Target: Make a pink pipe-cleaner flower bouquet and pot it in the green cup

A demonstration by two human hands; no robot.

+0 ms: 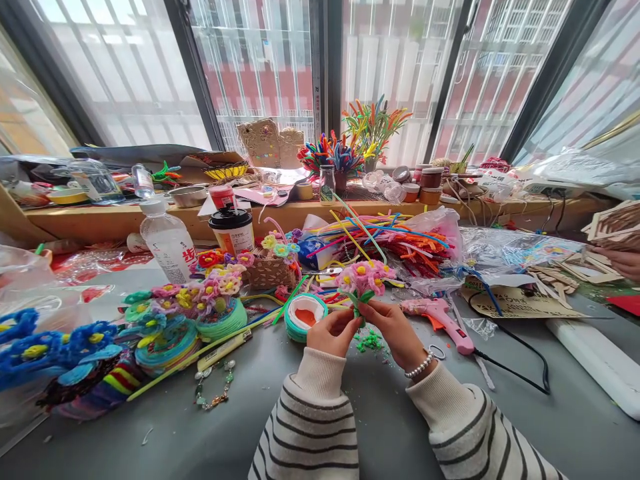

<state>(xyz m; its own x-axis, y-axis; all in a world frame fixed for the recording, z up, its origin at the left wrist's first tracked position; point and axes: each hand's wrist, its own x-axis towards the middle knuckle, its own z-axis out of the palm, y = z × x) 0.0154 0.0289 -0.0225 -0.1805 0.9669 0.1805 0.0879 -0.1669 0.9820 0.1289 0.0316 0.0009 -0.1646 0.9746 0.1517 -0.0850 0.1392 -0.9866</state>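
Both my hands meet at the middle of the table around a small bunch of pink pipe-cleaner flowers [364, 277] with yellow centres. My left hand [334, 333] is closed around the green stems from the left. From the right, my right hand [393, 327] pinches a green leaf [367, 297] just under the blooms. The lower stems are mostly hidden by my fingers. Just left of my left hand stands a small round pot [306, 319] wrapped in green and white, with an orange inside. Green scraps [369, 341] lie on the table below my hands.
A pink glue gun [443, 320] with a black cord lies to the right. Behind are loose pipe cleaners [380, 240]. Finished flower pots [220, 320], a bottle [167, 240] and a lidded cup [233, 232] stand left. A bracelet [215, 387] lies in front. Another person's hand [620, 260] shows at the right edge.
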